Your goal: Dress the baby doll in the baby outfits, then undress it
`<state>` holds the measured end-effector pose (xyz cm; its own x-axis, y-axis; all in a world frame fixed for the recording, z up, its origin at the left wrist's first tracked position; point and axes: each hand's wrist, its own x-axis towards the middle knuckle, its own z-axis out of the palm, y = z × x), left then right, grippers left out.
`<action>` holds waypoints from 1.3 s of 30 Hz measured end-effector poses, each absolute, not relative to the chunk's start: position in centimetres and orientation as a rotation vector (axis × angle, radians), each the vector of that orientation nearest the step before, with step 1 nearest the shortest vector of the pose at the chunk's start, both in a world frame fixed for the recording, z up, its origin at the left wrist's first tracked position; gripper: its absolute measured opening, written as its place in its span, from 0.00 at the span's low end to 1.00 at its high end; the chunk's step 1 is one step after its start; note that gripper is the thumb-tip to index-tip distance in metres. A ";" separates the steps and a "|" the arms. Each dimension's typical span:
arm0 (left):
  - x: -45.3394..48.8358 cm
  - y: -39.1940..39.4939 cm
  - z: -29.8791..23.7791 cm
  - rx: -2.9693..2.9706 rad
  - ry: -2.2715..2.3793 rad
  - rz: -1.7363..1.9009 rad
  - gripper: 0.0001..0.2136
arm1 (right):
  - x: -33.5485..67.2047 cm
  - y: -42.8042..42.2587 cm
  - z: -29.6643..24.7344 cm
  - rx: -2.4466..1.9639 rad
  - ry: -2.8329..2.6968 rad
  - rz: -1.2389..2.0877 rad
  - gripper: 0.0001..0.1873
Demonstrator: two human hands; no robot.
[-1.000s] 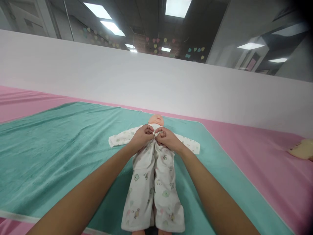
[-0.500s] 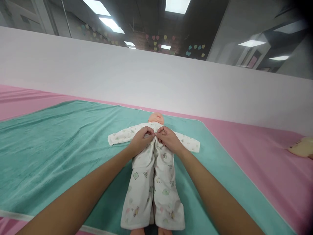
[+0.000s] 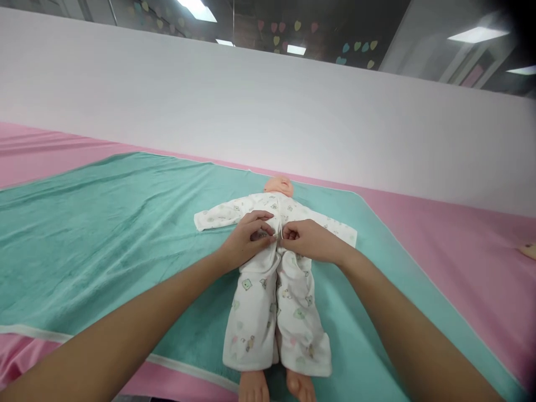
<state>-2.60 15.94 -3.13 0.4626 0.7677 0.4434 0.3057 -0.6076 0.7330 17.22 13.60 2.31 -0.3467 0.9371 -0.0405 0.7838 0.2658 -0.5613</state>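
A baby doll [image 3: 279, 185] lies on its back, feet toward me, in a white patterned pajama top [image 3: 226, 213] and matching pants [image 3: 253, 312]. Both of the doll's sleeves are spread out to the sides. At the front opening of the top, my left hand [image 3: 250, 240] pinches the fabric edge between thumb and fingers. Close beside it, my right hand [image 3: 307, 239] has its fingers curled on the other edge of the opening. Whatever small fastening lies between the fingertips is hidden. The doll's bare feet [image 3: 254, 386] stick out of the pant legs.
Under the doll is a teal blanket [image 3: 104, 240] with a white border, spread over a pink cloth [image 3: 452, 251]. A white low wall [image 3: 268, 111] with glass above it runs along the back. A pale object [image 3: 528, 249] sits at the far right edge.
Both hands have moved from the chest down to a lower spot on the top's front opening. The view has tilted down, so the doll's feet show more.
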 end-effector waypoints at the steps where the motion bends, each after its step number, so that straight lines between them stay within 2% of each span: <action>1: -2.6 15.9 -3.0 2.133 0.896 1.050 0.05 | 17.5 13.7 2.4 -1.566 -2.212 0.787 0.11; 6: -2.2 15.7 -2.5 2.015 0.950 1.056 0.06 | 17.8 14.2 2.2 -1.330 -1.937 1.230 0.11; 11: -1.7 15.5 -2.3 1.873 0.958 1.055 0.07 | 17.2 14.5 1.1 -1.188 -1.724 1.381 0.11; 30: -1.1 15.2 -2.4 1.933 1.000 1.093 0.06 | 17.6 14.7 0.9 -1.143 -1.852 1.417 0.15; 39: -1.1 15.4 -2.5 1.941 1.022 1.051 0.07 | 17.5 14.6 0.8 -1.173 -1.877 1.375 0.09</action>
<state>-1.06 15.38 -2.53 0.3611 0.8713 0.3324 0.3083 -0.4480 0.8392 17.50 14.60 0.79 -0.4829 0.8725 -0.0742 0.3339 0.1051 -0.9367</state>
